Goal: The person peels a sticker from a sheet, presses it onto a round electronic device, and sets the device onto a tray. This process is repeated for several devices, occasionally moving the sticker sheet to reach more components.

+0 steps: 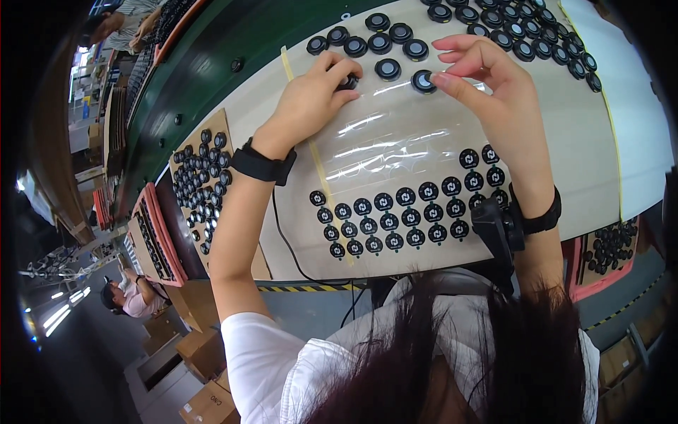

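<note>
My left hand (311, 99) is closed round a small black round part (349, 83), whose outer side is mostly covered by the fingers. The thumb and a bent fingertip of my right hand (494, 81) close at the edge of another black round part (423, 82) with a pale grey centre; the other fingers are raised. Between and below the hands lies a glossy clear plastic sheet (388, 141). Rows of black round stickers (406, 196) with white marks line its nearer part. More black round parts (379, 44) lie just beyond my hands.
A denser group of black round parts (522, 32) covers the far right of the table. Others crowd a cardboard sheet (224, 145) at left. A green conveyor belt (205, 81) runs along the far side. Pink-edged trays (164, 233) stand left and right. A black clamp-like device (494, 230) sits near my right forearm.
</note>
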Available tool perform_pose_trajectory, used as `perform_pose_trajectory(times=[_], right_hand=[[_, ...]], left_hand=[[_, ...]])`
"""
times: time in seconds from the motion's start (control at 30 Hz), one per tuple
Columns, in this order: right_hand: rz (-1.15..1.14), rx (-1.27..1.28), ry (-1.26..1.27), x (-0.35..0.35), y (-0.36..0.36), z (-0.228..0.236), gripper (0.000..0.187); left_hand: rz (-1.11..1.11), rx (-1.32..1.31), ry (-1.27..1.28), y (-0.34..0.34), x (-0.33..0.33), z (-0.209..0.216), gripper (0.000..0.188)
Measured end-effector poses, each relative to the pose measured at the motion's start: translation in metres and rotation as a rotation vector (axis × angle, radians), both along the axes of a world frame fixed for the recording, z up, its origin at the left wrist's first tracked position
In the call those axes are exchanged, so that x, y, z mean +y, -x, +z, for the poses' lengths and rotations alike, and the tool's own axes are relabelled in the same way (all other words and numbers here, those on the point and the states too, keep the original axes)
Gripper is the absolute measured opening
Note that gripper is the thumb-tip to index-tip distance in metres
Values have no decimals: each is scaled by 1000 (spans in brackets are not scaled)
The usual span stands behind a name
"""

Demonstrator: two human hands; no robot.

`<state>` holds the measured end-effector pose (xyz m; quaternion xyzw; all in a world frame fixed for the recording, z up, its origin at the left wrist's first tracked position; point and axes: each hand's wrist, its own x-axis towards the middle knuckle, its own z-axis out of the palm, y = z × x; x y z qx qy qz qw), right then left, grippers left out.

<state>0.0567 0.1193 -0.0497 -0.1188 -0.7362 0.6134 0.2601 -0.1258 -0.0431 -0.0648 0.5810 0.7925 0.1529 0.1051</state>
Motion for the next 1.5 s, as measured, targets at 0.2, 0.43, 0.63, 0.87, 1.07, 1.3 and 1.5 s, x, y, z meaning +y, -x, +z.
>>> perform_pose_trajectory(times=[0.2,0.43,0.63,0.87,1.07,1.3,1.5], right_hand=[[140,-33,220,-7,-2,8,10],[374,63,589,-14,-6,12,13],[445,47,742,-20,-11,20,12],[497,11,938,-27,-7,20,12],[357,-195,976,-28,-9,47,8],[391,-29,968,-30,-12,35,9],[365,27,991,-33,-11,34,11]], left_hand=[[275,-404,-23,-19,-10,13,18],[341,-1571,-268,-73,-11,68,26],[273,-1131,-466,-100,-10,70,39],[212,-728,-518,-111,-7,68,39],[192,-612,-534,-115,-4,66,39],[190,-614,-614,-117,-1,63,42],[182,-566,-656,-120,4,63,42]])
